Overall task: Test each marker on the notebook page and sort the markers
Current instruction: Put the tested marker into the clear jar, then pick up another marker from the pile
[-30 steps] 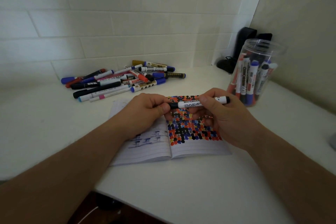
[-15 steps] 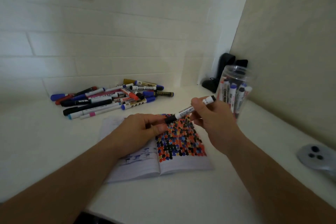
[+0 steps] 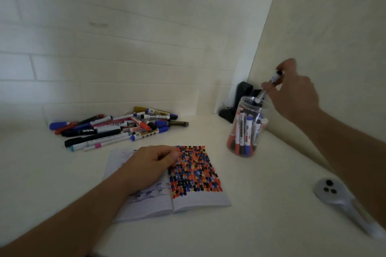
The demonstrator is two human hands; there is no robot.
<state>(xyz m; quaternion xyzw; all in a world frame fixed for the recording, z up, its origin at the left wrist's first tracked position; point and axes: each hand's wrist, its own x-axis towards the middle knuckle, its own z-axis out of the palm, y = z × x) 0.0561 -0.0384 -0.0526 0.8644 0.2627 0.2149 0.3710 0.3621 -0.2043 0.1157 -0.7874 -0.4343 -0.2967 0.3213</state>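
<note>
One head-worn view, looking forward and down from above the white counter (image 3: 208,231), close over the open notebook (image 3: 194,198), facing the tiled corner wall (image 3: 125,58).

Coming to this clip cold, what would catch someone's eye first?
The open notebook page packed with red, black and blue test dots, in the middle of the white desk, with the left hand resting on it. Next, the right hand at upper right lowering a black-capped white marker into the clear plastic jar of markers. A loose pile of mixed markers lies against the back wall.
</note>
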